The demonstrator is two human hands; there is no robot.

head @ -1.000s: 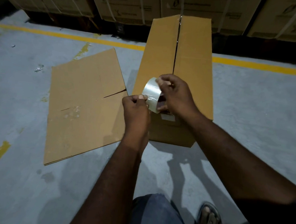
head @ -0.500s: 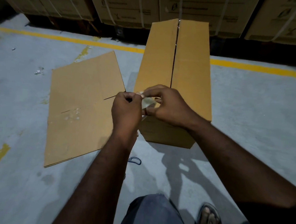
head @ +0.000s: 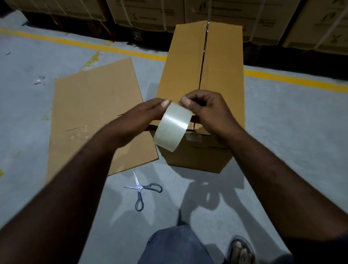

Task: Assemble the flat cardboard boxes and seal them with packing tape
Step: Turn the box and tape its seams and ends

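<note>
**Tape gripped in both hands in front of the closed box**

At the near edge, a knee (head: 175, 251) in blue jeans, and to its right a foot (head: 241, 254) in a sandal, both over the grey floor (head: 289, 138).

Just ahead, flat on the floor: scissors (head: 141, 189), blades spread, dark handles towards the knee, tips close to the near corner of the flat box (head: 93, 107).

Higher up, two bare forearms reaching forward and meeting at the tape (head: 172, 127), a clear roll tilted with its broad band facing the camera. Left hand (head: 141, 118) gripping it from the left side, thumb pressed on the top rim, the other fingers hidden behind the roll. Right hand (head: 208, 113) clenched at the upper right of the roll, thumb and curled fingers pinching the rim right beside the left thumb. Held in front of the near top edge of the box (head: 222, 73); touching it or not, impossible to tell.

Behind the hands, the box standing on the floor, long side running away, two top flaps folded down and meeting along a dark middle seam. To its left, the flat box lying on the floor, its right edge just beside the standing one.

Further off, a small shiny scrap (head: 39, 80) on the floor at left, then a yellow line (head: 292, 79) painted across, passing behind the box.

At the back, a row of large cartons (head: 147, 7) bound with pale straps.
</note>
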